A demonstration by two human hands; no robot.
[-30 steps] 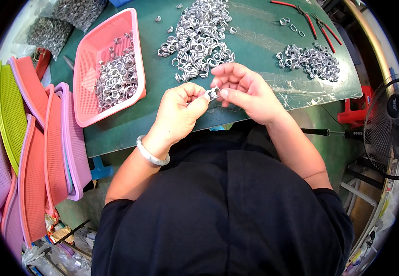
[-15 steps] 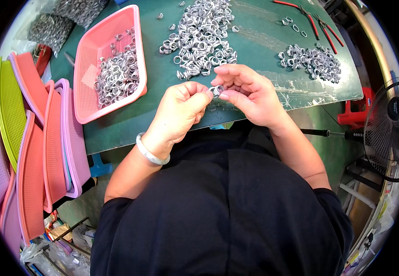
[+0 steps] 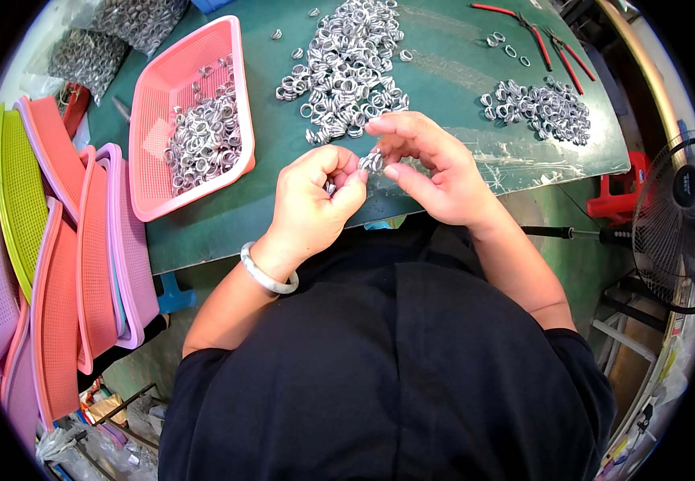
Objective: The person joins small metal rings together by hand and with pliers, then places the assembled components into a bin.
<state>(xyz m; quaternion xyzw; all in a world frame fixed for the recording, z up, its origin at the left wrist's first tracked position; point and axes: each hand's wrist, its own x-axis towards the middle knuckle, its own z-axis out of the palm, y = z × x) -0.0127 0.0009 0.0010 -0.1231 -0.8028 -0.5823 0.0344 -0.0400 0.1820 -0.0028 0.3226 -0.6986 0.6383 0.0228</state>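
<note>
My left hand [image 3: 315, 192] pinches a silver-coloured metal ring [image 3: 371, 163] with ridged bands between thumb and forefinger. More grey metal shows in the curl of its fingers, partly hidden. Facing it, my right hand [image 3: 436, 168] is open, thumb and fingers apart and curved around the far side of the ring; whether a fingertip touches it I cannot tell. Just beyond both hands, a large heap of similar rings [image 3: 355, 64] spreads over the green tabletop [image 3: 436, 104]. A pale bangle circles my left wrist.
To the left stands a pink plastic basket [image 3: 245, 96] partly filled with rings. A smaller ring pile [image 3: 540, 111] lies right, below red-handled pliers [image 3: 544, 48]. Stacked coloured baskets [image 3: 51, 240] crowd the left side; bags of rings [image 3: 87, 56] sit behind. A fan [image 3: 668, 216] stands right.
The left thumb and fingers have shifted, and the ring now shows its ridged side. My right thumb and fingers have moved slightly farther apart.
</note>
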